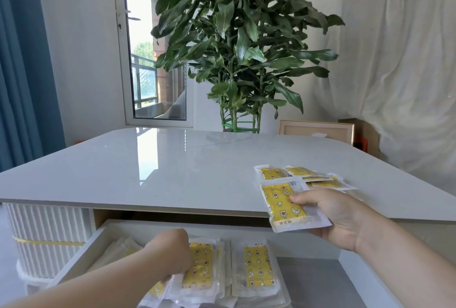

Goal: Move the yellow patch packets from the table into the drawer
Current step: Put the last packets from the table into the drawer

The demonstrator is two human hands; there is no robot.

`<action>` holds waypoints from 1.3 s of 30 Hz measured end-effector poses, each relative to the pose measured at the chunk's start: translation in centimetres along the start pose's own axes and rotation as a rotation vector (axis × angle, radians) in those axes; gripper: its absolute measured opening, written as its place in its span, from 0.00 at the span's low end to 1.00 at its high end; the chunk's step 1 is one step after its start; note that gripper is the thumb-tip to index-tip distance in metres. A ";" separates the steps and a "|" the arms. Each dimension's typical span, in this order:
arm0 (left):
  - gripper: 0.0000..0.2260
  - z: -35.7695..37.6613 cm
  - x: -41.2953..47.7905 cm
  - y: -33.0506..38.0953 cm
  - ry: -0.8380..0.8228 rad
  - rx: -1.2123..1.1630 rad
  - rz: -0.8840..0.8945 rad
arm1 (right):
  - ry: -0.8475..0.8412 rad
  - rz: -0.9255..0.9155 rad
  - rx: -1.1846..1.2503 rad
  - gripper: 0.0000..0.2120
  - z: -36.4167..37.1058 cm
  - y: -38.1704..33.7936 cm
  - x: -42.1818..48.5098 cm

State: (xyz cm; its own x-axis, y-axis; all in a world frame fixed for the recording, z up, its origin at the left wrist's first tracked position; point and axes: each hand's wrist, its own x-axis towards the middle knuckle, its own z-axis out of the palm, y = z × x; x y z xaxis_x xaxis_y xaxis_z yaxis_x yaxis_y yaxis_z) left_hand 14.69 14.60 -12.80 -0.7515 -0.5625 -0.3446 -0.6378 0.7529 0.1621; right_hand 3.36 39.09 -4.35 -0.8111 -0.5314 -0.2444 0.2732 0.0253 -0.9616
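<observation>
Packets are what I am shifting, and one of them, the held packet (291, 205), sits pinched in my right hand (338, 219): thumb on the yellow printed face, the other fingers underneath, closed firmly on its right-hand side. It hangs in the air just past the front edge of the table (148, 167), above the open drawer (98, 236) and not yet inside it. My left hand (172, 251) is down in the drawer, fingers curled and pressing on the drawer stack (199, 268). I cannot tell whether it is gripping a packet or only steadying the pile.

Beside that stack a second pile (256, 268) lies face up, and paler, face-down packets fill the drawer's left side. Behind my right hand, the table heap (303, 177) holds a handful of packets, overlapping loosely near the table's right edge.

I judge this to be the carry step, mid-task: some packets are stowed, one is in transit, several wait. The next move calls for lowering the right hand into the drawer and releasing the packet flat on a pile, clear of the left hand. The wrappers look slick, so the piles may slide if I drop it carelessly. Then it is back to the heap.
</observation>
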 end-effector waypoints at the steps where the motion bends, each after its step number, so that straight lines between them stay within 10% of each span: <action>1: 0.10 -0.1 -0.1 0.1 0.040 0.043 0.029 | -0.013 0.023 -0.030 0.09 0.0 0.1 0.1; 14: 0.08 -2.9 -0.1 0.4 0.003 -0.244 0.133 | -0.090 0.324 -0.590 0.13 0.0 5.4 4.2; 39: 0.11 -4.1 -0.8 -0.5 -0.076 -0.492 0.079 | -0.100 0.538 -0.553 0.16 0.7 7.7 6.0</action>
State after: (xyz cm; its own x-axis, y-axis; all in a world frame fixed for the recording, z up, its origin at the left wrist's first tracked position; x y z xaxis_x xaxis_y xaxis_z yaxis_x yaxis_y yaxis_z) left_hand 14.89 13.25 -8.84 -0.7978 -0.4704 -0.3772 -0.5974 0.5316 0.6004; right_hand 0.93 35.52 -13.11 -0.5825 -0.3993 -0.7080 0.2970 0.7062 -0.6427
